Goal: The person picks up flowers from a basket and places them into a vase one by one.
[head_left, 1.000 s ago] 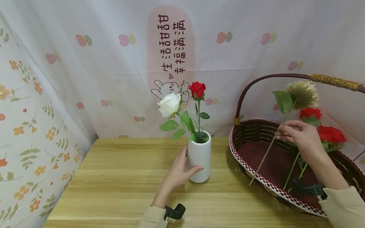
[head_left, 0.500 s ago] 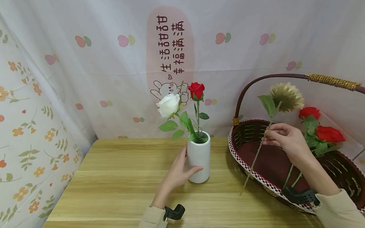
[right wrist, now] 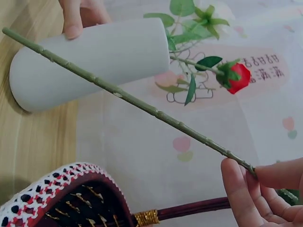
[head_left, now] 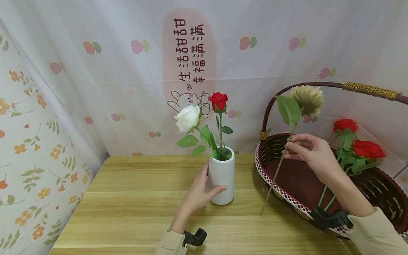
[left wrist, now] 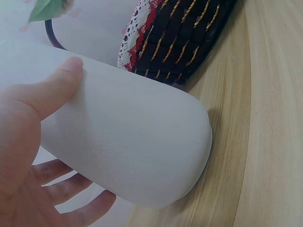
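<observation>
A white vase (head_left: pixel 221 181) stands upright on the wooden table, and my left hand (head_left: pixel 200 189) grips its left side, thumb across the front. In the vase are a white rose (head_left: pixel 188 118) and a red rose (head_left: pixel 219 101) with green leaves. My right hand (head_left: pixel 311 153) pinches the stem (right wrist: pixel 137 102) of a pale beige flower (head_left: pixel 307 100) between thumb and fingers. That flower is held upright and slightly tilted over the basket's left rim, its stem end down toward the table. In the right wrist view the stem crosses in front of the vase.
A dark woven basket (head_left: pixel 300 207) with white-and-red lace trim stands at the right. Its tall handle (head_left: pixel 371 91) arches above it. Two red roses (head_left: pixel 368 149) lean inside the basket. A printed curtain (head_left: pixel 130 76) hangs behind the wooden table (head_left: pixel 132 213).
My right hand has moved left with the beige flower, from above the basket's middle toward its left rim. The left hand stays on the vase.
</observation>
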Available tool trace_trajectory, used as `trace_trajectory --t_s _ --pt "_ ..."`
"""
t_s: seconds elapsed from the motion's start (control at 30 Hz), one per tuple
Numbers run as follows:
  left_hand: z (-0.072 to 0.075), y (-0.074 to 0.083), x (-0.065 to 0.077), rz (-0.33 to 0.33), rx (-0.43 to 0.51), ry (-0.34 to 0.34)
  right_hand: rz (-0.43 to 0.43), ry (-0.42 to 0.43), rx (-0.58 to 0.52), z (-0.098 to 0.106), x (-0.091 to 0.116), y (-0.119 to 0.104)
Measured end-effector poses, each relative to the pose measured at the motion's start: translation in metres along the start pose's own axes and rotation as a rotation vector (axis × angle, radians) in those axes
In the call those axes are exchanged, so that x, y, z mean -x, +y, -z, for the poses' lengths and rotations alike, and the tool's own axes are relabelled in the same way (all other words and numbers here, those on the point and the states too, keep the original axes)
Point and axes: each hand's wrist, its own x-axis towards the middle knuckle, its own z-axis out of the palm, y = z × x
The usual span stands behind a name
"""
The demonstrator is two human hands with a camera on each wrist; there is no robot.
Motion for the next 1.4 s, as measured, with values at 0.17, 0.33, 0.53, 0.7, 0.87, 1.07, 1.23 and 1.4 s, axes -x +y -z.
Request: trace_trajectory --t_s 0.17,0.33,0.53,0.7,0.87,1.07,1.23,1.4 --pt "0.0 -0.001 0.0 0.001 -0.001 0.001 0.002 0.005 0.151 -0.005 -0.003 -0.008" --pt "0.0 -0.002 -0.001 -0.002 -0.004 0.003 0.018 0.0 0.195 -0.013 -0.009 -0.019" --pt "-0.001 -0.001 0.0 -0.015 -0.003 0.004 0.064 0.006 0.132 -0.023 -0.021 -0.034" --pt "0.0 0.0 0.001 -0.01 0.013 0.007 0.1 0.047 0.132 -0.034 -0.033 -0.046" --pt "0.002 0.001 0.001 -0.007 0.011 0.006 0.128 0.037 0.065 -0.042 -0.042 -0.056" --pt "0.002 -0.001 0.0 -0.012 -0.005 -0.003 0.139 0.049 -0.05 -0.047 -0.051 -0.064" --pt "0.001 -0.001 -0.001 -0.017 0.001 -0.002 0.15 0.085 -0.073 -0.052 -0.058 -0.07" --pt "0.001 -0.003 -0.001 -0.025 0.005 -0.001 0.181 0.102 -0.095 -0.057 -0.065 -0.078"
